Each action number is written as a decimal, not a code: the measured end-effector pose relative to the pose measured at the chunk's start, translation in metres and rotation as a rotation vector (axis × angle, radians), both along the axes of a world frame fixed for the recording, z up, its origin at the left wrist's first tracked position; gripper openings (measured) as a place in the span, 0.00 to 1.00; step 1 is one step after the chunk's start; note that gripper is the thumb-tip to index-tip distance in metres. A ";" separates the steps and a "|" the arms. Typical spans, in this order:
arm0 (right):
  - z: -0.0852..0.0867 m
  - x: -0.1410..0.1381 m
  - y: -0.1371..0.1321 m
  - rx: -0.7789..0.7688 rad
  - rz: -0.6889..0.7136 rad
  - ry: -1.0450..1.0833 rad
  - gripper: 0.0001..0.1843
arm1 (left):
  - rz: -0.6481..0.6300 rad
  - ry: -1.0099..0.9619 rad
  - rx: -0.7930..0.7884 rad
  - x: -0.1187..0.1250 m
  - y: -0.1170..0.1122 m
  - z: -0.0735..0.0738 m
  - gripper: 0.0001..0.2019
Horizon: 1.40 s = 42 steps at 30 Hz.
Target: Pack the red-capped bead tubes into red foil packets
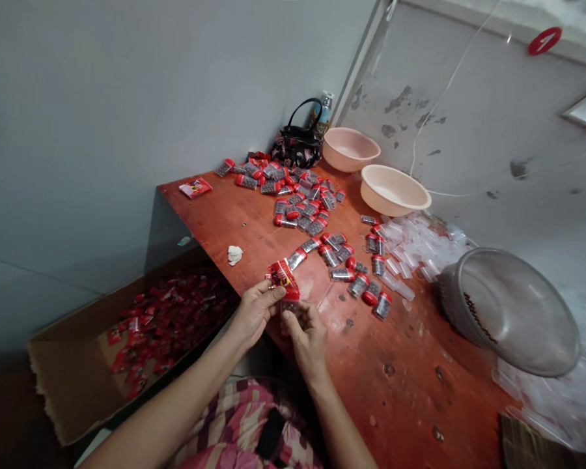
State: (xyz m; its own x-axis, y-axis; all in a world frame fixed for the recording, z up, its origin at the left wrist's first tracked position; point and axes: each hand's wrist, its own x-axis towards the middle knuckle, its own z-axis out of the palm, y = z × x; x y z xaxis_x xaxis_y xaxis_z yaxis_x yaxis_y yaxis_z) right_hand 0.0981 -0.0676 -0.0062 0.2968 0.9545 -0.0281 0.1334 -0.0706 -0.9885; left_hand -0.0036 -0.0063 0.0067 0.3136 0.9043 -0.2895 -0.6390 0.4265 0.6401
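My left hand (256, 312) pinches a small red printed packet (284, 277) above the table's near edge. Right against the packet, my right hand (306, 335) grips a small clear jar (289, 305) of dark pellets, mostly covered by my fingers. The jar's top seems to be inside or just under the packet; I cannot tell which. Beyond my hands, several red-capped jars (342, 274) filled with dark pellets lie scattered, and a larger heap of them (303, 202) lies farther back. A crumpled white scrap (234, 255) is left of my hands.
A cardboard box (73, 371) of red packets (166, 312) stands below the table (395, 404) at left. Two basins (350, 146) sit at the back beside a handbag (297, 146). Clear empty tubes (410, 241) and a grey bowl (517, 312) are at right.
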 end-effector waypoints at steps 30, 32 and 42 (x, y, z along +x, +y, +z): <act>0.011 0.005 0.002 -0.071 0.063 0.463 0.12 | -0.132 0.089 -0.035 -0.007 -0.008 0.000 0.09; 0.013 0.006 -0.001 -0.076 0.084 0.459 0.12 | -0.126 0.053 -0.060 -0.009 -0.008 0.000 0.09; 0.013 -0.008 0.013 -0.088 0.069 0.492 0.09 | 0.095 0.013 -0.082 -0.037 -0.033 -0.001 0.11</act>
State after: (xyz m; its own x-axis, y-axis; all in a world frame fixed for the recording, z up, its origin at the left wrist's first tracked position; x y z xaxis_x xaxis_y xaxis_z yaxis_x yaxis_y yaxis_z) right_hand 0.0902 -0.0550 0.0069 0.1644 0.9591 -0.2305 -0.3400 -0.1643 -0.9260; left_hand -0.0406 -0.0391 0.0052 0.2238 0.9030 -0.3669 -0.6711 0.4157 0.6139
